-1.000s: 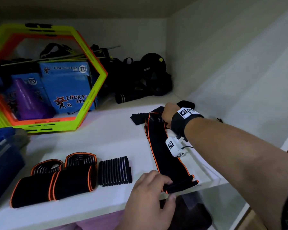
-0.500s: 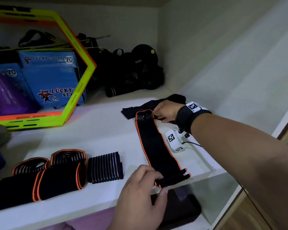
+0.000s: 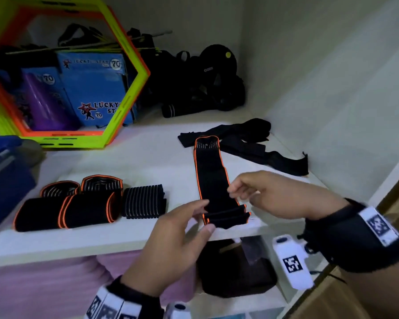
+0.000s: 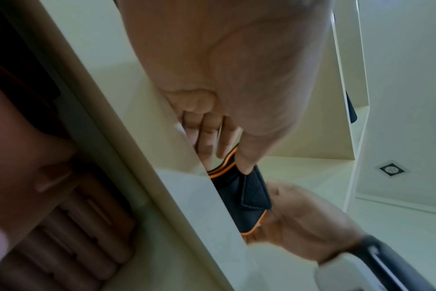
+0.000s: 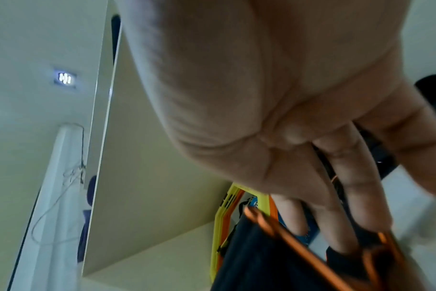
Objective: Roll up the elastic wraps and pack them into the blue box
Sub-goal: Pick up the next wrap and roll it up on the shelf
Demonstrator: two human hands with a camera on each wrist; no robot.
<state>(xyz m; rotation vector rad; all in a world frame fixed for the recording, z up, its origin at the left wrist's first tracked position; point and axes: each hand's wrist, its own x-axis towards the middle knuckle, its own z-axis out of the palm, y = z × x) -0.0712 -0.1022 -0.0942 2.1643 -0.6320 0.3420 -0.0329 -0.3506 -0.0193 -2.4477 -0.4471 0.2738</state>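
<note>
The near end of the wrap, laid flat along the shelf, is pinched by the left hand while the right hand hovers uncurled; tight, even turns would be wanted.

An orange-edged black wrap is lying stretched toward the shelf front edge. The left hand is pinching its folded near end, while the right hand is hovering just above, perhaps touching it. Rolled wraps are sitting near the front-left.
</note>
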